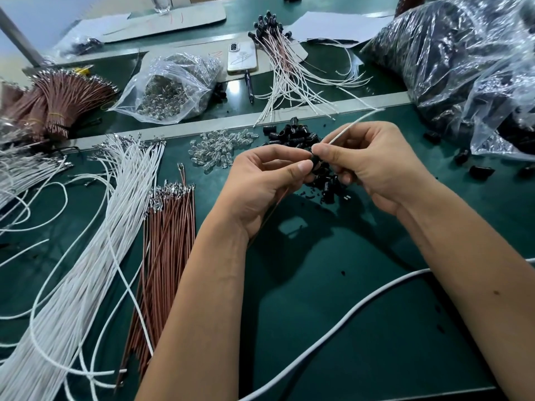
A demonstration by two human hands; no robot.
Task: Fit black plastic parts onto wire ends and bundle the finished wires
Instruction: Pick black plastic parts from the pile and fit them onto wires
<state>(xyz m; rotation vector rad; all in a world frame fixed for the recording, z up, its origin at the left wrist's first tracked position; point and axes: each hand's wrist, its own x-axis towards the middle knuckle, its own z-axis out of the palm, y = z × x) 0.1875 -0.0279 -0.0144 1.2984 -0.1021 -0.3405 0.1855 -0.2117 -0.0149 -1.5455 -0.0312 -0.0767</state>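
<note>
Forearms, hands point(315, 172) pinching black part point(315, 161), white wire point(351, 127)

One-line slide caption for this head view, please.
Left hand and right hand fit a black plastic part onto a white wire above loose black parts.

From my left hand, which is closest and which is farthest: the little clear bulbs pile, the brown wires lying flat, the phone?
From the left hand, in the head view:
1. Clear bulbs pile, just up and left of it.
2. Brown wires, flat on the mat to its left.
3. Phone, far back on the table beyond the pale strip.
</note>
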